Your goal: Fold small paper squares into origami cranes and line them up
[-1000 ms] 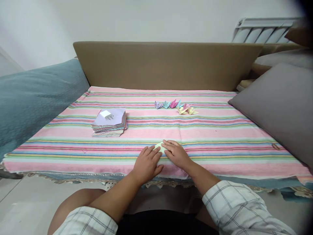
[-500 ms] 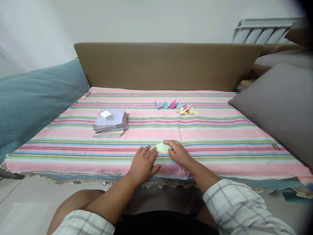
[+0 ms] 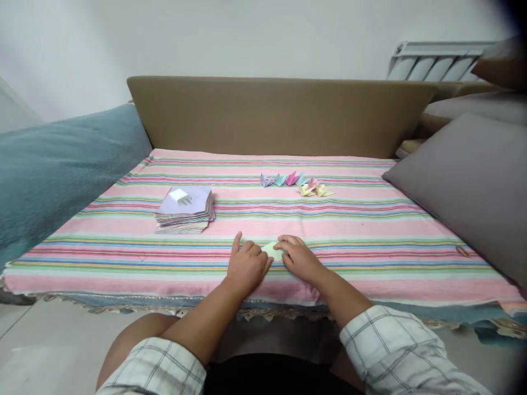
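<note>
A small piece of folded pale green paper (image 3: 272, 250) lies on the striped cloth, between my two hands. My left hand (image 3: 247, 267) grips its left end, fingers bent and thumb drawn in, with the little finger sticking up. At the paper's right end, my right hand (image 3: 301, 258) curls its fingers and thumb around the edge. Parts of the paper are covered by my fingers.
Several folded paper cranes (image 3: 293, 179) in purple, blue, pink and yellow stand farther back. To the left is a stack of square paper (image 3: 185, 211) with a white plug adapter (image 3: 180, 196) on top. A grey cushion (image 3: 465, 186) leans at the right.
My left hand's fingers, flat on the paper before, have curled in, and the thumb has come up to the paper. My right hand stays at the right end.
</note>
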{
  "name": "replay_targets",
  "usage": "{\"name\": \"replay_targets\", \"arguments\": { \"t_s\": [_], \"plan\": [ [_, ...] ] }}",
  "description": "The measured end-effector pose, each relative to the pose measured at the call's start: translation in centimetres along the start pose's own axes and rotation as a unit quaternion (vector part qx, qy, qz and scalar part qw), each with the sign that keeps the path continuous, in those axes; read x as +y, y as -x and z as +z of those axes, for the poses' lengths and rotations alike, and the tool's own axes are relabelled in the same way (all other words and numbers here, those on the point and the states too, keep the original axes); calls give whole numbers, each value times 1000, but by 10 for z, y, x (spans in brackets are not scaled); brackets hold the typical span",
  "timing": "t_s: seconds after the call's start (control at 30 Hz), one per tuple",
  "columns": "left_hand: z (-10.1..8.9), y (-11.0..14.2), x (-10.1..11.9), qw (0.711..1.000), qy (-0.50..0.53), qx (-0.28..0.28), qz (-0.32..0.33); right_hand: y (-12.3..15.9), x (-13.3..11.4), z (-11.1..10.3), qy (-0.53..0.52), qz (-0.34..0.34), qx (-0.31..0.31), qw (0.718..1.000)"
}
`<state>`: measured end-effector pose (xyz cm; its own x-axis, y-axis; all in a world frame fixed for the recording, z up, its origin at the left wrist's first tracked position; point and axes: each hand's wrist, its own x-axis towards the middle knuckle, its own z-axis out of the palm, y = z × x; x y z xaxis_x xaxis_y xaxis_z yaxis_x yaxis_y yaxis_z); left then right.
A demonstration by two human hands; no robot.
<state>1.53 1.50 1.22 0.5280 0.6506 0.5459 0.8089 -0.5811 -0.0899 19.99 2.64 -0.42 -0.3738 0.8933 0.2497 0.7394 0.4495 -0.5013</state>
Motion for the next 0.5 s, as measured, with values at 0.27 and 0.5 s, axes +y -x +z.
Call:
{"name": "replay_targets", "arguments": {
  "t_s": [0.27,0.5],
  "plan": [
    [18,-4,-4,994,58,-12,95,-7,-2,-3,33,23,-55,998],
    [15,-6,1,987,68,-111,98,-6,3,-4,-6,4,-16,1000]
  ]
}}
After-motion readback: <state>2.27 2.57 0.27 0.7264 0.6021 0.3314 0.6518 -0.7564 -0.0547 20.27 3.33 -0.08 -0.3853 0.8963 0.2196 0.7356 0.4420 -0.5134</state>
